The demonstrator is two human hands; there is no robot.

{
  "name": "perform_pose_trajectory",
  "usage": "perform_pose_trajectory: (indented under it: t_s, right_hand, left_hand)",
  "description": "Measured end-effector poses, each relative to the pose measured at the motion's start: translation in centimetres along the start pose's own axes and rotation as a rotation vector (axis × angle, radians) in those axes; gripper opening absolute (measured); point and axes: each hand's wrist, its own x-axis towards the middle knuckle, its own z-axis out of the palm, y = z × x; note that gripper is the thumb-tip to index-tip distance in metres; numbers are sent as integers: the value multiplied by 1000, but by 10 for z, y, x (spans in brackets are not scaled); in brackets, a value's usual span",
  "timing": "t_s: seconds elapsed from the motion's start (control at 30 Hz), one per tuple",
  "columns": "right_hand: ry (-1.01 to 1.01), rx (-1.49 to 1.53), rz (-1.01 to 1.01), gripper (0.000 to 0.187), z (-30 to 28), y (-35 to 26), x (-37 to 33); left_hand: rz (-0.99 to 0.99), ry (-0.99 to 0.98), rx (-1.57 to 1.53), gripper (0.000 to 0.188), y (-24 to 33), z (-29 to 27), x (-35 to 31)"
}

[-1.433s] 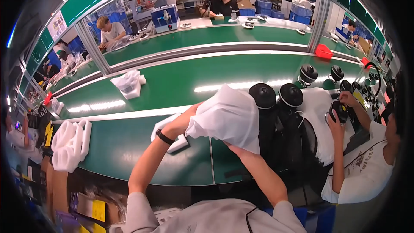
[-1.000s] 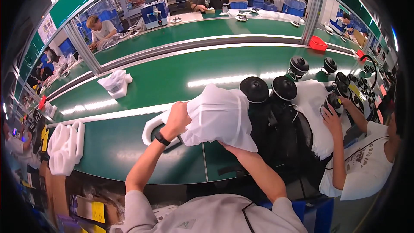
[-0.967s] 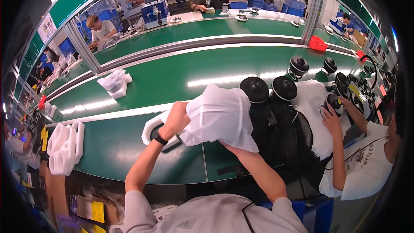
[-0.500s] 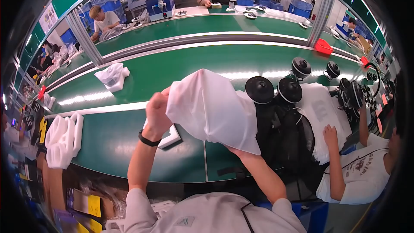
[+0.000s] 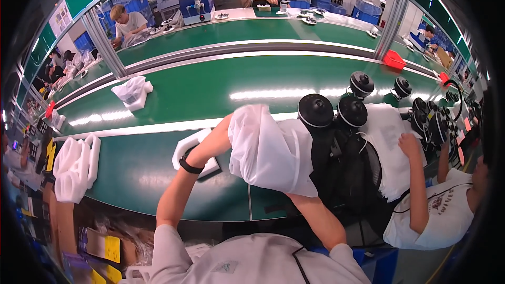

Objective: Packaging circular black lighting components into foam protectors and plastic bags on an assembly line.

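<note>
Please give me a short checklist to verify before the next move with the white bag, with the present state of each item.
1. Left hand in the white bag: ok, the forearm goes into its opening; the hand itself is hidden.
2. Right hand grip: cannot tell, the bag covers it.
3. What the bag holds: cannot tell, it is not see-through.
4. White foam piece on the green table: ok, it lies flat under the left wrist.
5. Black round parts: ok, they stand just right of the bag.
6. Co-worker's hand: ok, it rests on a white sheet, apart from the bag.
</note>
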Motion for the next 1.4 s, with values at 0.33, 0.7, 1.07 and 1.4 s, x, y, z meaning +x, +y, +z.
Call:
perform_pose_trajectory:
  t_s: [0.33, 0.7, 1.07, 1.4]
  right_hand:
    - [42, -13, -138, 55, 19, 9, -16]
    - [333, 2217, 857, 46, 29, 37, -44]
    - [294, 2205, 898, 50, 30, 54, -54]
    - [385, 2319, 1070, 54, 45, 95, -68]
  left_hand:
    - [-319, -291, -544, 45, -91, -17, 4]
    - [-431, -75, 423, 24, -22, -6, -5]
    - [-470, 79, -476, 34, -67, -37, -6]
    - [-330, 259, -642, 26, 4, -8, 10]
